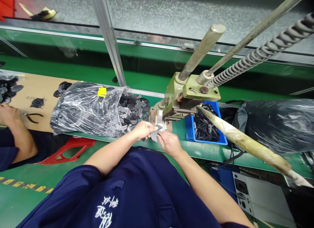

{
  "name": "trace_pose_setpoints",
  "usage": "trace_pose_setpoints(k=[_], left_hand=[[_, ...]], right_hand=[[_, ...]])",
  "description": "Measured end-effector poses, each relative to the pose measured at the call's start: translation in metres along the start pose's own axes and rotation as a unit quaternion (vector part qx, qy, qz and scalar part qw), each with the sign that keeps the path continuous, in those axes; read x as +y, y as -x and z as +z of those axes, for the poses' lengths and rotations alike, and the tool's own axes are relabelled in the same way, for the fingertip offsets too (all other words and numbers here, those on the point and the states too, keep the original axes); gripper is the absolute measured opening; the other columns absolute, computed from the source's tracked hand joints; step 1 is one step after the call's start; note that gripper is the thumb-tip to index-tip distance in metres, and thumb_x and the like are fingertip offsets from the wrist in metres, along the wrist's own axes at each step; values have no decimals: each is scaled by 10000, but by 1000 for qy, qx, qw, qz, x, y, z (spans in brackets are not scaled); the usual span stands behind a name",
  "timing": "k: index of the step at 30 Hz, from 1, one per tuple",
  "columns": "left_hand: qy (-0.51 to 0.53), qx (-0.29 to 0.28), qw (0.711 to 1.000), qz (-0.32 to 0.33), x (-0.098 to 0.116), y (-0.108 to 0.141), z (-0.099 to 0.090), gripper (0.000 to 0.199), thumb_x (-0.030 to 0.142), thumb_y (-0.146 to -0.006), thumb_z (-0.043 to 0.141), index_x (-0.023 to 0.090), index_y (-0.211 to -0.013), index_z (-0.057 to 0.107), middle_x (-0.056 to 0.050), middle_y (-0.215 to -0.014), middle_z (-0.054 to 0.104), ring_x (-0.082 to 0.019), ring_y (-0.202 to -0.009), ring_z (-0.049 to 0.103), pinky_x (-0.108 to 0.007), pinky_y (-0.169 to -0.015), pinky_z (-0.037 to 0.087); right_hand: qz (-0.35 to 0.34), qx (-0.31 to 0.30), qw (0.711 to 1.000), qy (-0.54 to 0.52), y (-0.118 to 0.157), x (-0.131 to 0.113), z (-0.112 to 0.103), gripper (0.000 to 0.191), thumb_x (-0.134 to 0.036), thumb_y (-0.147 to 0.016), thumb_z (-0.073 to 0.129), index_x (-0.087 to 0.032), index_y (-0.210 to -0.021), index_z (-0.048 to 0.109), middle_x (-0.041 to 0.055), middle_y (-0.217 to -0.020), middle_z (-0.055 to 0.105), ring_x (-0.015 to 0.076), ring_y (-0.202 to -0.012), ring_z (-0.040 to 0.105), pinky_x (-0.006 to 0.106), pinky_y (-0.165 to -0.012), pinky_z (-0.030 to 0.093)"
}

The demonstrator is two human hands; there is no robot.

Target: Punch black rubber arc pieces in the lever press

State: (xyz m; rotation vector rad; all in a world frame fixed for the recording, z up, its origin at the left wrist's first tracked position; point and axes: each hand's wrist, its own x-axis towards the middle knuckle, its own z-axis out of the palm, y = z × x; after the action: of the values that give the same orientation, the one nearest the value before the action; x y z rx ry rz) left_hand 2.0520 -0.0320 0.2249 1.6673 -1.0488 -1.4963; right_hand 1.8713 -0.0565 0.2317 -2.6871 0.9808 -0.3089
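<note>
Between my two hands is a thin grey curved piece, just in front of the hand press. My left hand is closed, pinching it by its upper left edge. On its other side my right hand is closed at the edge, its fingertips around a small dark part that I can barely make out. The press stands over a metal fixture right beyond my hands. To the left, a clear plastic bag spills several similar grey curved pieces onto the bench.
A blue bin of small black parts stands right of the press. The press's long handle slants over the bench toward me. A black plastic bag lies farther right. At left, a co-worker's hand rests near pliers on cardboard.
</note>
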Motion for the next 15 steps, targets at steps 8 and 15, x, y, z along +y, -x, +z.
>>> trace_pose_setpoints(k=[8, 15], left_hand=[[124, 15, 992, -7, -16, -15, 6, 390, 489, -687, 749, 145, -733, 569, 13, -587, 588, -64, -478, 499, -157, -427, 354], [239, 114, 962, -67, -14, -58, -22, 267, 284, -740, 754, 135, -763, 533, 11, -559, 570, -62, -412, 518, -158, -401, 398]], right_hand=[[46, 17, 998, -36, -2, 10, 13, 349, -331, -955, 377, -168, -1061, 667, 107, -952, 710, 203, -890, 658, 323, -851, 490], [174, 41, 981, -77, 17, 33, 19, 499, -350, -880, 522, -178, -1343, 451, 125, -1135, 654, 213, -867, 662, 364, -763, 532]])
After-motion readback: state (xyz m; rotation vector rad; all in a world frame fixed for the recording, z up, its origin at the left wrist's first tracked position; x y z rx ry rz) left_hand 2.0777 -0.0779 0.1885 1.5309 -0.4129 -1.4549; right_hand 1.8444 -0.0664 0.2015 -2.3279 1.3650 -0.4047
